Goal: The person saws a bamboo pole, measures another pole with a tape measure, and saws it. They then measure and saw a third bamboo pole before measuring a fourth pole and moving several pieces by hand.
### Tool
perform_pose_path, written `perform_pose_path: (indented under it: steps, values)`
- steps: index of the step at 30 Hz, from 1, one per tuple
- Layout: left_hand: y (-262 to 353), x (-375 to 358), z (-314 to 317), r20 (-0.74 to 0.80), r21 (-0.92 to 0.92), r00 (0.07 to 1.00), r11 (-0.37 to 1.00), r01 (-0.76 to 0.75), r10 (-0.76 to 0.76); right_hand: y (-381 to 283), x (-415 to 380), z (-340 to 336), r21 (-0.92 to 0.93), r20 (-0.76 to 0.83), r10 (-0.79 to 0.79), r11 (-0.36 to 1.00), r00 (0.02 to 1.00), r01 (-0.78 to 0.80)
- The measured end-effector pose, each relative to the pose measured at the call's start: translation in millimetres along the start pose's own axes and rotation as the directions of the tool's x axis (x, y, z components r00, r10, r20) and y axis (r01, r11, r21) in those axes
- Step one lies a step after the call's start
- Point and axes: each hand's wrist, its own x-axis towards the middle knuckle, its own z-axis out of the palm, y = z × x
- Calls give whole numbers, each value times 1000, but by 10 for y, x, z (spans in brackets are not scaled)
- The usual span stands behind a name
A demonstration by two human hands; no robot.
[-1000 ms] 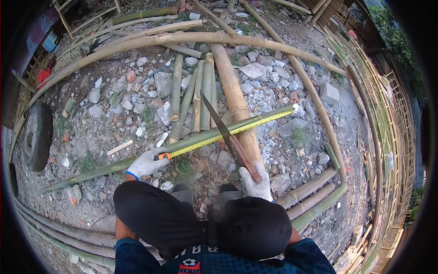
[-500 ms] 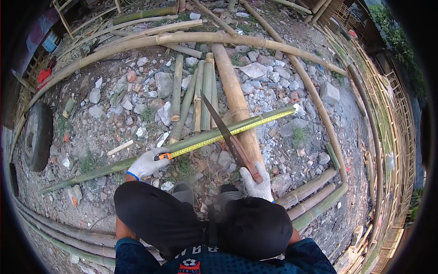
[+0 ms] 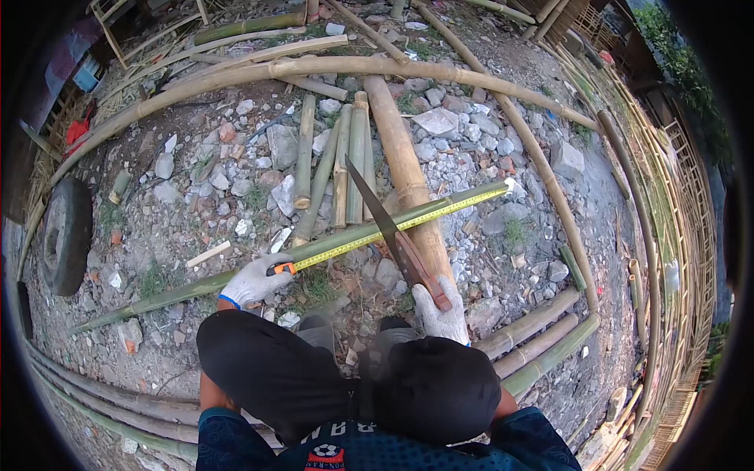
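Observation:
My left hand (image 3: 258, 281), in a pale glove, is closed around an orange and black tape measure (image 3: 281, 269) beside a green bamboo pole (image 3: 353, 235). The yellow tape (image 3: 393, 230) runs out along the pole to its right end. My right hand (image 3: 442, 312), also gloved, holds the wooden handle of a saw (image 3: 382, 220). The blade points up and left, crossing over the tape and the green pole. Beneath them lies a thick tan bamboo pole (image 3: 400, 169), with the green pole resting across it.
Several cut bamboo pieces (image 3: 305, 149) lie ahead on the rubble. A tyre (image 3: 67, 235) is at the left. Long poles (image 3: 542, 161) cross the ground ahead and to the right; more poles (image 3: 538, 337) lie by my right knee.

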Motion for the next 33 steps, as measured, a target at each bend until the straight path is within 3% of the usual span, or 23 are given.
perform_pose_path:
  steps: [3, 9, 15, 19, 27, 30, 33]
  values:
    - [-90, 63, 19, -4, 20, 999, 999, -47, 48, 124, 33, 49, -124, -27, -136, 984, 990, 132]
    - [-22, 8, 9, -18, 44, 999, 998, -49, 50, 117, 41, 57, -83, 29, -43, 995, 999, 46]
    - [-29, 9, 21, -25, 39, 999, 999, -32, 33, 34, 9, 30, -95, 19, -110, 989, 994, 111]
    - [92, -48, -12, 24, 44, 999, 999, 28, -29, 67, 18, 37, -77, 38, -50, 996, 998, 53]
    - [-10, 2, 22, 12, -21, 1000, 1000, 9, -9, 185, 26, 71, 2, 80, 47, 999, 996, -47]
    - [-60, 18, 40, 3, -69, 1000, 997, -17, 17, 62, 37, 18, -100, 93, -45, 993, 995, 54]
    - [-38, 22, 100, 59, -103, 998, 995, 7, -1, -41, 25, 8, -68, 82, -95, 993, 992, 101]
